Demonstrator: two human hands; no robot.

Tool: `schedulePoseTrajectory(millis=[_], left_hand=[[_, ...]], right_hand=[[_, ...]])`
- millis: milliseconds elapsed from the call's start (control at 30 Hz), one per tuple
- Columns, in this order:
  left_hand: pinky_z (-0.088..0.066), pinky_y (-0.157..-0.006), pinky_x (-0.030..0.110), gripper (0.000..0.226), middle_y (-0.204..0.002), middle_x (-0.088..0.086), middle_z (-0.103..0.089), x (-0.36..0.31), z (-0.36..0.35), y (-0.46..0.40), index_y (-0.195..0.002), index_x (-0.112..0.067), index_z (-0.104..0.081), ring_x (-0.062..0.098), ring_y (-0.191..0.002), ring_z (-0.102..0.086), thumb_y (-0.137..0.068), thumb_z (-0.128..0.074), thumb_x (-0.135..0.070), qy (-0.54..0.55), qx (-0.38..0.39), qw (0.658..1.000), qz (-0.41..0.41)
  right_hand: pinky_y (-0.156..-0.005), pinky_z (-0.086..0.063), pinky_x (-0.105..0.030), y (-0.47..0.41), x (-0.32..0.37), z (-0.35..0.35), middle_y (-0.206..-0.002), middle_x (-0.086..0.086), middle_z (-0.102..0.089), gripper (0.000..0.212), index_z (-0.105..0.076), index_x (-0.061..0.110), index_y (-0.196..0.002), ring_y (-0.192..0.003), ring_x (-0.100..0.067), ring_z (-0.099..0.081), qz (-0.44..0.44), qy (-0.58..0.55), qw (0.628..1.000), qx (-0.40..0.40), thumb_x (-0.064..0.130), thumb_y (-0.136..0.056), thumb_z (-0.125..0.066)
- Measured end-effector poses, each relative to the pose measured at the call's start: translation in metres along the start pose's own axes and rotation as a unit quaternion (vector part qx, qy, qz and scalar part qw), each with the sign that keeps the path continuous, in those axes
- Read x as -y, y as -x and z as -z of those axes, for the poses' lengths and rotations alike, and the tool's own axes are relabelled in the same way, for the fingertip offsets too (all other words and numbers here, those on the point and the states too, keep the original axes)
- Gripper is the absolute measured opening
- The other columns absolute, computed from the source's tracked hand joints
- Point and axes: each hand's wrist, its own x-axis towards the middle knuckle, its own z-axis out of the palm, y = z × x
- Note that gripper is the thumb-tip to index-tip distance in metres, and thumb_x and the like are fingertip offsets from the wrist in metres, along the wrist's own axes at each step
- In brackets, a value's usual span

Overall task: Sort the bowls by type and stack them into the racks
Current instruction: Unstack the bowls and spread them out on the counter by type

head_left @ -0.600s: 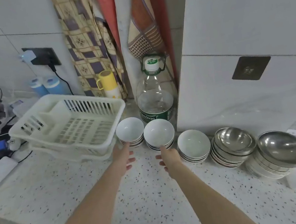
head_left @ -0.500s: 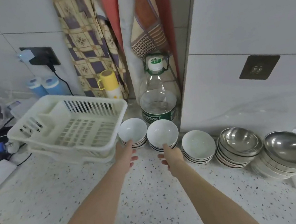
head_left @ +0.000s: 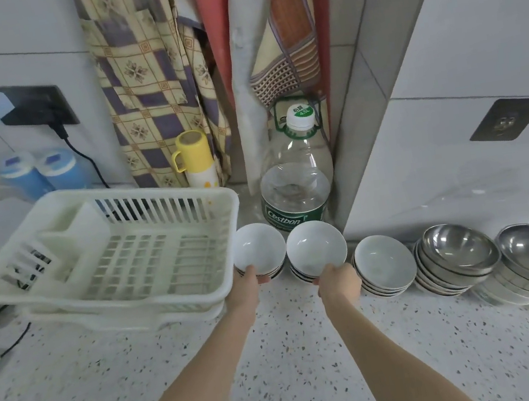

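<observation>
At the near rim of each white ceramic bowl stack: left hand [head_left: 247,285] grips the left stack [head_left: 259,251], right hand [head_left: 338,284] grips the middle stack [head_left: 316,249]. Both stacks sit on the speckled worktop [head_left: 280,353], just beside the white plastic dish rack [head_left: 108,249]. Third white stack [head_left: 386,264], then two stainless steel bowl stacks [head_left: 457,256] rightward.

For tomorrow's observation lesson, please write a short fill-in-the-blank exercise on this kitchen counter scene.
1. The left hand grips a stack of ____ bowls.
2. The dish rack holds ____ bowls.
3. The metal bowls stand in ____ stacks.
4. The water bottle has a ____ cap.

Missing words: white; no; two; white
</observation>
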Motion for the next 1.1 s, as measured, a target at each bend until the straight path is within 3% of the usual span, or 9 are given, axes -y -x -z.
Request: schedulePoseTrajectory(millis=[100, 233, 300, 367, 467, 567, 733, 967, 1100], left_hand=[[-0.019, -0.045, 0.023, 0.025, -0.07, 0.007, -0.066, 0.0, 0.0, -0.003, -0.072, -0.023, -0.054, 0.009, -0.039, -0.017, -0.095, -0.047, -0.016, 0.03, -0.013, 0.999, 0.043], [-0.021, -0.044, 0.02, 0.031, -0.076, 0.012, -0.058, 0.003, 0.003, -0.002, -0.066, -0.017, -0.061, 0.009, -0.038, -0.018, -0.096, -0.05, -0.019, 0.048, -0.002, 0.997, 0.057], [-0.022, -0.045, 0.021, 0.032, -0.074, 0.012, -0.06, 0.004, 0.005, -0.003, -0.066, -0.016, -0.062, 0.009, -0.038, -0.02, -0.096, -0.051, -0.019, 0.057, 0.006, 0.997, 0.056], [-0.024, -0.042, 0.018, 0.032, -0.062, 0.003, -0.067, 0.004, 0.007, -0.001, -0.066, -0.012, -0.062, 0.006, -0.033, -0.021, -0.096, -0.05, -0.017, 0.065, 0.024, 0.996, 0.055], [-0.026, -0.037, 0.01, 0.02, -0.053, -0.004, -0.069, 0.003, 0.008, 0.005, -0.081, -0.006, -0.059, 0.003, -0.029, -0.021, -0.097, -0.049, -0.014, 0.104, 0.056, 0.992, 0.045], [-0.031, -0.044, 0.013, 0.008, -0.064, 0.003, -0.07, -0.002, 0.008, 0.015, -0.101, -0.014, -0.056, 0.003, -0.032, -0.027, -0.097, -0.049, -0.012, 0.13, 0.084, 0.988, 0.017], [-0.026, -0.04, 0.018, 0.055, -0.092, 0.02, -0.056, -0.004, 0.001, 0.037, -0.14, -0.042, -0.037, 0.005, -0.043, -0.047, -0.101, -0.043, -0.004, 0.166, 0.141, 0.975, -0.034], [-0.029, -0.04, 0.019, 0.058, -0.091, 0.018, -0.057, 0.009, 0.003, 0.069, -0.14, -0.048, -0.035, 0.005, -0.041, -0.048, -0.101, -0.044, -0.006, 0.143, 0.174, 0.973, -0.057], [-0.034, -0.042, 0.02, 0.06, -0.096, 0.016, -0.059, 0.037, 0.025, 0.087, -0.138, -0.052, -0.035, 0.007, -0.048, -0.053, -0.1, -0.045, -0.007, 0.104, 0.15, 0.982, -0.041]], right_hand=[[-0.064, -0.047, -0.031, 0.001, 0.0, -0.003, -0.101, -0.019, -0.07, 0.029, -0.06, -0.001, -0.107, -0.092, -0.037, -0.065, 0.014, 0.002, 0.999, -0.03, 0.007, -0.09, -0.039], [-0.064, -0.046, -0.031, 0.003, 0.002, -0.006, -0.1, -0.019, -0.069, 0.022, -0.053, 0.003, -0.104, -0.09, -0.036, -0.064, 0.039, 0.0, 0.998, -0.05, 0.009, -0.091, -0.037], [-0.061, -0.047, -0.03, 0.005, 0.004, -0.006, -0.095, -0.021, -0.068, 0.018, -0.051, 0.003, -0.097, -0.081, -0.034, -0.066, 0.049, -0.02, 0.997, -0.055, 0.009, -0.091, -0.036], [-0.049, -0.042, -0.023, 0.009, 0.004, -0.004, -0.084, -0.019, -0.069, 0.019, -0.053, 0.001, -0.095, -0.059, -0.02, -0.063, 0.062, -0.034, 0.996, -0.061, 0.007, -0.09, -0.036], [-0.033, -0.035, -0.015, 0.016, 0.005, 0.003, -0.065, -0.014, -0.065, 0.023, -0.057, -0.004, -0.091, -0.035, -0.005, -0.051, 0.104, -0.075, 0.99, -0.066, 0.003, -0.085, -0.036], [-0.033, -0.035, -0.012, 0.027, 0.011, 0.014, -0.062, -0.013, -0.063, 0.021, -0.054, -0.002, -0.089, -0.033, -0.001, -0.049, 0.133, -0.138, 0.979, -0.07, 0.002, -0.085, -0.035], [-0.043, -0.042, -0.026, 0.048, 0.014, 0.031, -0.053, -0.002, -0.06, 0.024, -0.057, 0.011, -0.091, -0.037, -0.007, -0.048, 0.168, -0.217, 0.959, -0.067, 0.003, -0.087, -0.035], [-0.042, -0.042, -0.02, 0.074, -0.007, 0.064, -0.052, -0.002, -0.061, 0.039, -0.062, 0.022, -0.106, -0.04, -0.012, -0.049, 0.218, -0.261, 0.939, -0.053, 0.002, -0.087, -0.034], [-0.048, -0.045, -0.026, 0.083, -0.046, 0.073, -0.051, -0.002, -0.061, 0.035, -0.062, 0.014, -0.108, -0.041, -0.012, -0.052, 0.199, -0.253, 0.946, -0.031, 0.002, -0.087, -0.036]])
